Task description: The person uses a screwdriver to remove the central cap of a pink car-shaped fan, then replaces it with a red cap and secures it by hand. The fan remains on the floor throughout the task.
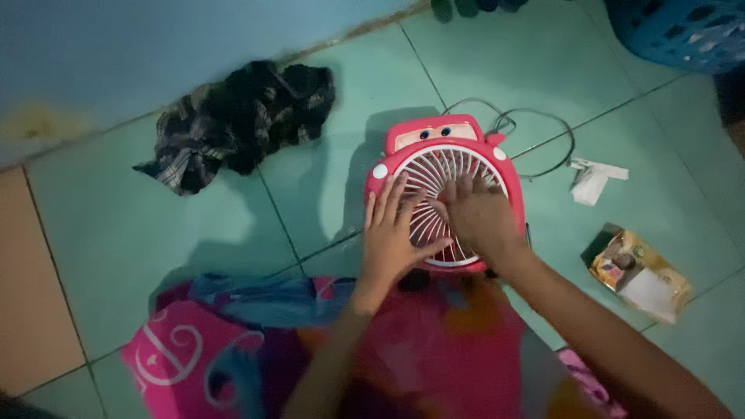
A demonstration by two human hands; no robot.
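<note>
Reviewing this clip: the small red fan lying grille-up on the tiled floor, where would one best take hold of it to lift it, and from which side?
Probably by the red fan's solid outer casing, one hand on each side, coming from above. It lies flat with the white grille facing up; the thin ribs look weak. The left hand and right hand rest on the grille. Mind the cord trailing off behind it.

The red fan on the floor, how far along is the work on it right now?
Done so far: the red fan lies flat on the tiled floor, its white grille facing up and in place. In hand: the left hand and the right hand both press on the grille. Left: nothing has come off the fan yet, and its cord lies loosely coiled beside it.
</note>
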